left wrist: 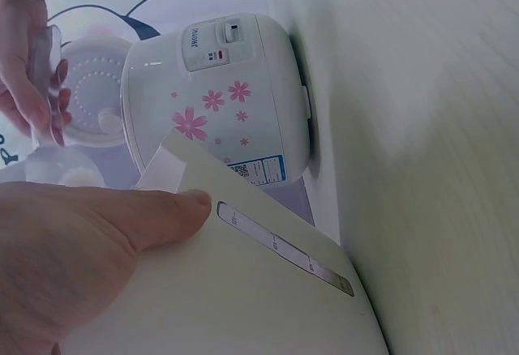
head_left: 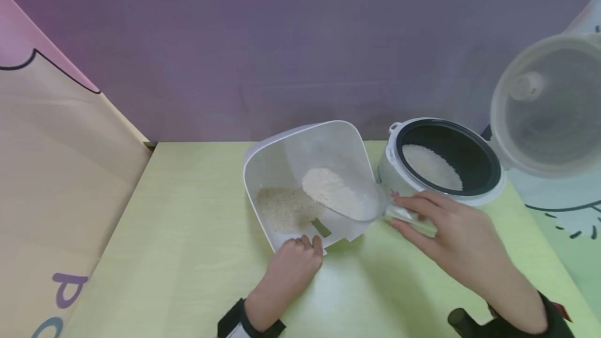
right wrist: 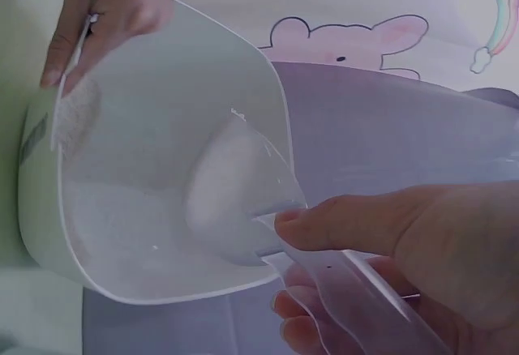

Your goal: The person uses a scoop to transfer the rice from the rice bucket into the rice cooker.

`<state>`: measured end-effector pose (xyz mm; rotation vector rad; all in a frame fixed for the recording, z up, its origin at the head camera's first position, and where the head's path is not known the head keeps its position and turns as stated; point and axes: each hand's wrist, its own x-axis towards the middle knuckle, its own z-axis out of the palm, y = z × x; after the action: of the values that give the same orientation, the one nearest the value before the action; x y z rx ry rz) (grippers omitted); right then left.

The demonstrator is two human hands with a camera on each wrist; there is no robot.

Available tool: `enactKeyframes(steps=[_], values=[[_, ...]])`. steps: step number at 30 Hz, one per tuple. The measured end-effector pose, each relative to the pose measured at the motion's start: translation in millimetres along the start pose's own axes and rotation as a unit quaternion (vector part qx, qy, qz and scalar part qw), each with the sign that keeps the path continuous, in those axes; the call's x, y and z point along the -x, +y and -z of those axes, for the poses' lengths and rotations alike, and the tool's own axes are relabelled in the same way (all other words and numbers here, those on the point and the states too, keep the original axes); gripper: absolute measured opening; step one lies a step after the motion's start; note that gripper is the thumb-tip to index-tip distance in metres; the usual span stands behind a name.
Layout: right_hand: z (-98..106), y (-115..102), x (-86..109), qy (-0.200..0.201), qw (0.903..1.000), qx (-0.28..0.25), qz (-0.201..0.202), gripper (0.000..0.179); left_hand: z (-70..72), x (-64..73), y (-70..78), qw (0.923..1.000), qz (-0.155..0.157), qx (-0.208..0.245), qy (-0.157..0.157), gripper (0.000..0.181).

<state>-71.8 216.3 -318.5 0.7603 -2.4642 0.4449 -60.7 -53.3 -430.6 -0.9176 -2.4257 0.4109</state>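
The scoop (right wrist: 369,298) you hold looks like clear, glossy plastic, smooth along its handle. Your bin (head_left: 328,142) appears to be smooth white plastic with a soft sheen; the rice (head_left: 286,207) inside it is matt and grainy. Beside it you have a cooker (left wrist: 219,128) with a glossy shell, a dark inner pot (head_left: 457,155) with a dull finish, a smooth tabletop (head_left: 178,233) and a matt, faintly creased backdrop (head_left: 300,56).

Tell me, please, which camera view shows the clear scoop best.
The head view: it shows the scoop with its whole bowl, loaded with rice, though the right grip partly covers the handle. The right wrist view shows the handle closer but the bowl less distinctly; the left wrist view, the handle and part of the bowl.
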Motion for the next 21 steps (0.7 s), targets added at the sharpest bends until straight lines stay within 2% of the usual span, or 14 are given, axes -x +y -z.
enactKeyframes(steps=[5, 10, 14, 21], values=[[18.7, 8.8, 7.7, 0.006, 0.9997, 0.013, -0.022, 0.065, 0.2, 0.5, -0.1, 1.0000, 0.003, 0.003, 0.001, 0.017], [36.2, 18.6, 15.9, -0.022, 0.9973, 0.033, -0.063, 0.040, -0.7, 1.3, 0.5, 0.9999, 0.007, 0.006, 0.010, 0.015], [46.7, 28.0, 22.7, -0.038, 0.9927, 0.052, -0.102, 0.038, -0.4, 2.6, 1.1, 0.9999, 0.006, 0.007, 0.009, 0.016], [52.8, 52.9, 31.0, -0.001, 0.9906, 0.052, -0.126, 0.036, -0.8, 3.8, 1.6, 0.9999, 0.007, 0.008, 0.006, 0.016]])
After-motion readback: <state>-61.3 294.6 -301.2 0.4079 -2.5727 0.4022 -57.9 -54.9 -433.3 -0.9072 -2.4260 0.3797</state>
